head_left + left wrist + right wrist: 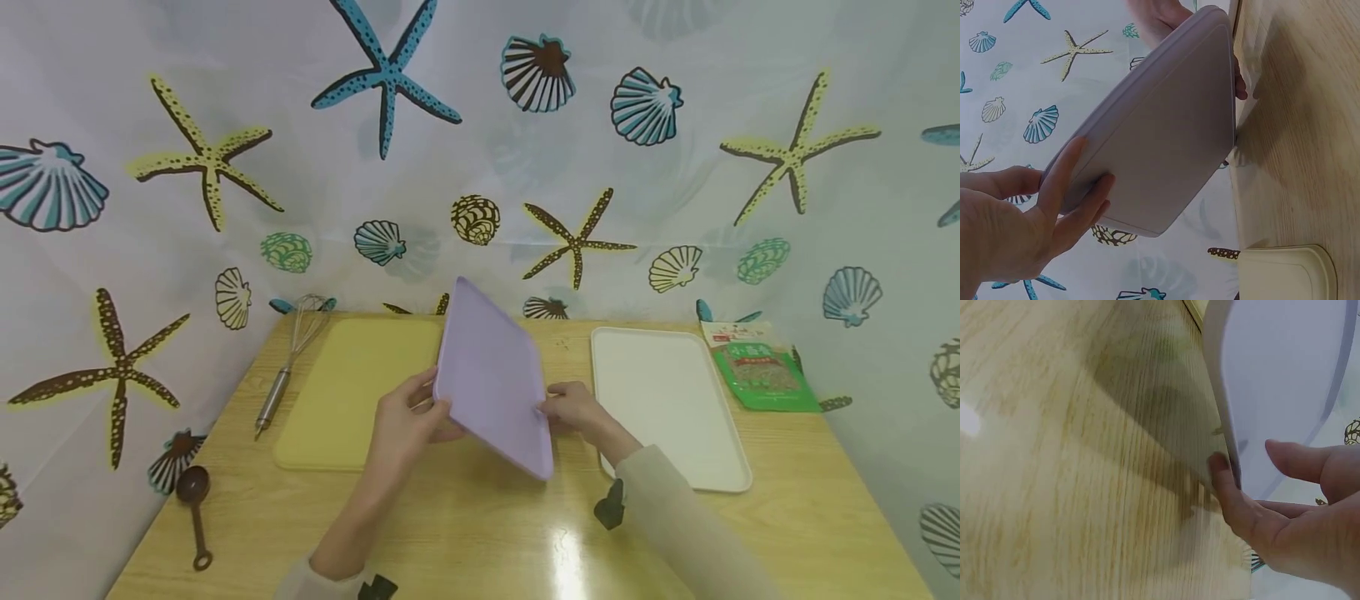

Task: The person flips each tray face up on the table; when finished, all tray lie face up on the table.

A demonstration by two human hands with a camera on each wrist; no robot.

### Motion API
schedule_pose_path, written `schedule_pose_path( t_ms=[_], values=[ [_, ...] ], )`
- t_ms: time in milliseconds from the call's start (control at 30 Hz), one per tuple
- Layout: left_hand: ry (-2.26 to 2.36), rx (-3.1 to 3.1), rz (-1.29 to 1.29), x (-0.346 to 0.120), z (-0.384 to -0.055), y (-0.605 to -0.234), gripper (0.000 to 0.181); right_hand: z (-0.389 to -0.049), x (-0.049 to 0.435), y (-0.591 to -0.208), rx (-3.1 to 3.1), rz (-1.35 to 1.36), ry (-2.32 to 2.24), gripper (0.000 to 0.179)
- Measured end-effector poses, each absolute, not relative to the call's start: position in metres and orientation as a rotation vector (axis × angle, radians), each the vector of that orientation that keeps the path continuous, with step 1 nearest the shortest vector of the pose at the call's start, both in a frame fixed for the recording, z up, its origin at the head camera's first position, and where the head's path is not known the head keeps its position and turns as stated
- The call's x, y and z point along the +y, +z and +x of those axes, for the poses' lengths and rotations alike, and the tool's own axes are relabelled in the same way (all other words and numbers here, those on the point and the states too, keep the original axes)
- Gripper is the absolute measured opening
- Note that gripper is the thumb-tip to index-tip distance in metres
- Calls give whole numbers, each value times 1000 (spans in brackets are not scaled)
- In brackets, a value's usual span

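A light purple tray (491, 375) is held tilted steeply above the middle of the table, its inner face toward the right. My left hand (405, 417) grips its raised left edge; in the left wrist view, fingers (1094, 200) spread on the tray's underside (1160, 131) and the thumb is at the rim. At the lower right edge my right hand (579, 410) holds the tray, fingers beneath the rim and thumb (1297, 459) over the inner face, as the right wrist view shows. A yellow tray (360, 392) lies left of it, a white tray (667, 400) right.
A whisk (281, 383) lies along the yellow tray's left side. Nearer the front left is a dark brown spoon (197, 512). Green and white packets (765, 375) lie at the back right. A patterned curtain (480, 150) surrounds the wooden table (465, 533) at the back and sides.
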State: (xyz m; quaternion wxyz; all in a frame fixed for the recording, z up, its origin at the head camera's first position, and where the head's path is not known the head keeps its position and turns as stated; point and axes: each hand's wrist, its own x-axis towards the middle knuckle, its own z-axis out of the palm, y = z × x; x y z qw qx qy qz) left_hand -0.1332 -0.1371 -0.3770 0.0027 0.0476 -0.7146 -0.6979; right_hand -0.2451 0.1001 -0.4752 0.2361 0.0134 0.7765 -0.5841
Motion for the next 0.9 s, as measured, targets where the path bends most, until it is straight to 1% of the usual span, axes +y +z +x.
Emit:
schedule_pose_path(
  t_ms=[67,167,267,300,500,767,900],
  values=[
    [-2242,-2242,155,-141,-134,-379,57,-246,102,-476,2128,35,-1621,57],
    [-2351,-2258,136,-149,-136,-381,68,-249,109,-479,2117,26,-1625,56],
    [-2435,-2310,84,-160,-137,-382,79,-254,118,-482,2112,20,-1604,53],
    [-2448,-2337,54,-163,-138,-382,79,-255,120,-483,2100,26,-1606,53],
    [-2418,-2471,-46,-178,-141,-391,76,-259,133,-478,2083,34,-1660,54],
    [-2360,-2514,-25,-184,-147,-403,63,-261,144,-466,2120,78,-1677,56],
    [-2341,-2536,52,-185,-152,-416,57,-263,148,-465,2155,90,-1668,58]
  ],
)
